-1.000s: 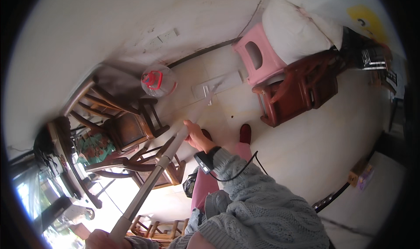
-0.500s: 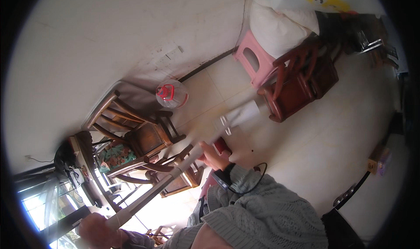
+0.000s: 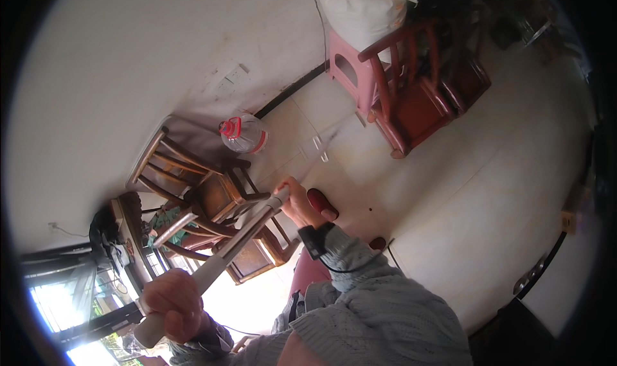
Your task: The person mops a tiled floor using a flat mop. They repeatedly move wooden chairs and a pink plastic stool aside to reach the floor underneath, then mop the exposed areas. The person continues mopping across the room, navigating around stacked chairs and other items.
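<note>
A long pale grey pole point(image 3: 238, 241) slants from the lower left toward the middle of the view. My left hand point(image 3: 172, 303) is wrapped round it near its rounded end. Farther along, my right hand point(image 3: 297, 204) is closed on the same pole, with a black band on that wrist. Beyond the right hand, the far part of the pole is smeared over the tiles, where small white clip-like pieces point(image 3: 320, 149) show. What is fixed to that end I cannot make out.
Wooden chairs point(image 3: 218, 199) and a clear bottle point(image 3: 244, 133) with a red cap stand by the wall on the left. Ahead are a pink plastic stool point(image 3: 350, 70) and reddish-brown chairs point(image 3: 418, 112). A red slipper point(image 3: 323, 205) shows on the tiled floor point(image 3: 450, 218).
My left hand has come up and to the right with the pole's near end. My right hand has shifted slightly up and left. The view has also moved a little.
</note>
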Action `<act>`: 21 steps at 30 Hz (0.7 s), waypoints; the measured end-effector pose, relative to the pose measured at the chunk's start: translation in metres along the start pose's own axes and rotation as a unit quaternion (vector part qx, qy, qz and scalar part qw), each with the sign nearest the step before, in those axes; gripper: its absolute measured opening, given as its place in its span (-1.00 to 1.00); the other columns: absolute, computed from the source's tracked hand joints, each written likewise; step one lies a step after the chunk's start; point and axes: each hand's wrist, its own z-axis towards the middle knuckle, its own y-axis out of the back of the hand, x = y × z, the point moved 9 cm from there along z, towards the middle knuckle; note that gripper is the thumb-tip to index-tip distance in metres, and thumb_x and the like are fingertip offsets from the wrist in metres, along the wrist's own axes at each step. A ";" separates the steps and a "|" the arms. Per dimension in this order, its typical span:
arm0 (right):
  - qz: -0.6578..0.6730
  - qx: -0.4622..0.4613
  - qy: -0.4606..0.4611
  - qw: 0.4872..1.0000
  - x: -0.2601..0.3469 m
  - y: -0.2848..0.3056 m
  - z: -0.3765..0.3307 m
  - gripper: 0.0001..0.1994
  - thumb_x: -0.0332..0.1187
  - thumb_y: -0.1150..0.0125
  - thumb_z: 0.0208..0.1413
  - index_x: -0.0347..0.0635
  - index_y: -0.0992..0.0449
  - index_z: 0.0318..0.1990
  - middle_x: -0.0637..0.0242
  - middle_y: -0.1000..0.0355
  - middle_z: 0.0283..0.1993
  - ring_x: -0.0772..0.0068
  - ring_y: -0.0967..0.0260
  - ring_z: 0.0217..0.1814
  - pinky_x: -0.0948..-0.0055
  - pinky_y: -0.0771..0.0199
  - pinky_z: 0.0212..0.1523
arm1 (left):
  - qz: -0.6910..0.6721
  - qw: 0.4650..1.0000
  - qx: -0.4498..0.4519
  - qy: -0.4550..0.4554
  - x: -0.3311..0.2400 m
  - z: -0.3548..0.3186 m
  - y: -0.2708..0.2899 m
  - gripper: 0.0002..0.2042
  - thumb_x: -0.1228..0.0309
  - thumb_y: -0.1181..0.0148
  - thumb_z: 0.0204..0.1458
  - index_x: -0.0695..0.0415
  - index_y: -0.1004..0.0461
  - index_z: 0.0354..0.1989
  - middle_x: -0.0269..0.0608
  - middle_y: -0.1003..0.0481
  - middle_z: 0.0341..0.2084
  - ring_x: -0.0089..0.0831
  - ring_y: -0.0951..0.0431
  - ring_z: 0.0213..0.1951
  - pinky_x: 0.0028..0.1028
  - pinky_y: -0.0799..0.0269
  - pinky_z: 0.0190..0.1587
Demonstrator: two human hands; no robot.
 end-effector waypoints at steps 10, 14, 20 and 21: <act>-0.054 -0.040 -0.007 0.998 0.035 0.119 -0.177 -0.92 -0.47 -0.04 -0.03 -0.20 -0.36 -0.52 0.25 -0.34 -0.58 0.36 -0.35 -0.46 0.44 -0.39 -0.37 | -0.073 0.992 0.102 -0.023 -0.083 -0.102 -0.060 -0.76 0.38 -0.10 0.01 0.08 -0.23 -0.63 -0.28 -0.26 -0.86 -0.48 -0.25 -0.85 -0.51 -0.14 -0.82; -0.089 -0.095 -0.068 0.989 0.006 0.131 -0.195 -0.91 -0.41 -0.05 0.00 -0.19 -0.31 -0.45 0.28 -0.32 -0.53 0.38 -0.35 -0.47 0.37 -0.42 -0.38 | -0.089 0.984 -0.132 0.077 -0.088 -0.126 0.018 -0.81 0.42 -0.13 -0.07 0.11 -0.24 -0.60 -0.23 -0.25 -0.83 -0.46 -0.23 -0.80 -0.52 -0.11 -0.79; -0.223 -0.145 -0.106 0.958 -0.039 0.093 -0.194 -0.90 -0.39 0.02 0.02 -0.21 -0.28 -0.38 0.32 -0.24 -0.48 0.42 -0.29 -0.50 0.48 -0.38 -0.48 | -0.170 0.984 0.059 -0.019 -0.154 -0.110 0.042 -0.73 0.45 -0.32 -0.22 0.11 -0.28 -0.70 -0.33 -0.32 -0.91 -0.49 -0.37 -0.86 -0.55 -0.26 -0.80; -0.247 -0.141 -0.098 0.954 -0.037 0.085 -0.183 -0.91 -0.40 0.03 0.02 -0.21 -0.28 -0.38 0.32 -0.23 -0.48 0.42 -0.28 -0.50 0.49 -0.37 -0.47 | -0.136 0.987 0.084 -0.016 -0.153 -0.103 0.038 -0.74 0.46 -0.31 -0.22 0.11 -0.28 -0.72 -0.31 -0.34 -0.90 -0.49 -0.36 -0.86 -0.54 -0.24 -0.81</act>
